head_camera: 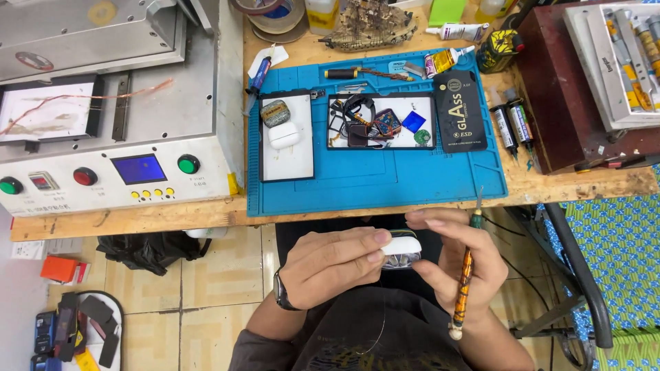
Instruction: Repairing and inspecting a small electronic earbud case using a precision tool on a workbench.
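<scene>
Below the tabletop's [412, 203] front edge, over the lap, the left hand [330, 268] pinches a small white earbud case [401, 250], fingers clenched on it. The right hand [454, 264] steadies it while gripping an amber-handled pick [466, 275]. Held unsupported, the case could slip and fall to the floor.

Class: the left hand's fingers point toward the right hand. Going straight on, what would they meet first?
The left hand already touches the small white earbud case; beyond it, probably the right hand.

A white earbud case [401, 249], an amber-and-black mottled tool [465, 282], a blue mat [385, 182].
</scene>
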